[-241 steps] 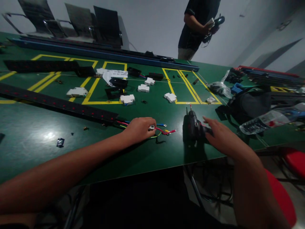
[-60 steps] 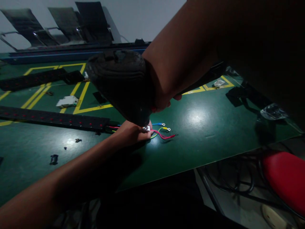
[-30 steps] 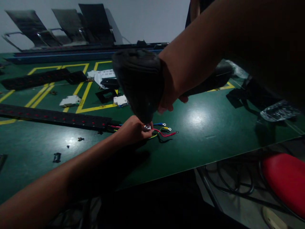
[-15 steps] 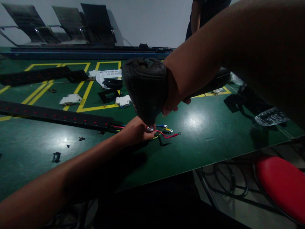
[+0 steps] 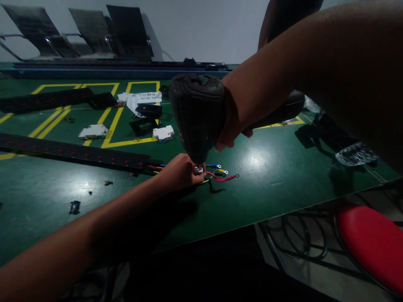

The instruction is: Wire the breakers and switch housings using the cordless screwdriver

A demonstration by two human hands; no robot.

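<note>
Over the table's (image 5: 252,193) near side, the left hand (image 5: 182,172) pinches a small white connector (image 5: 198,170) beside a red wire (image 5: 225,180), while just beyond, the right hand (image 5: 233,121) grips the drill (image 5: 198,117), now lifted and nose-down over the connector, so driving there seems under way.

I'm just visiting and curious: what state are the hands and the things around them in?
Left hand: closed on the white piece
White piece: held, partly hidden
Right hand: wrapped round the drill
Drill: raised, nose down at the white piece; contact hidden
Wires: ring ends free
Black strip: lying on the table
</note>
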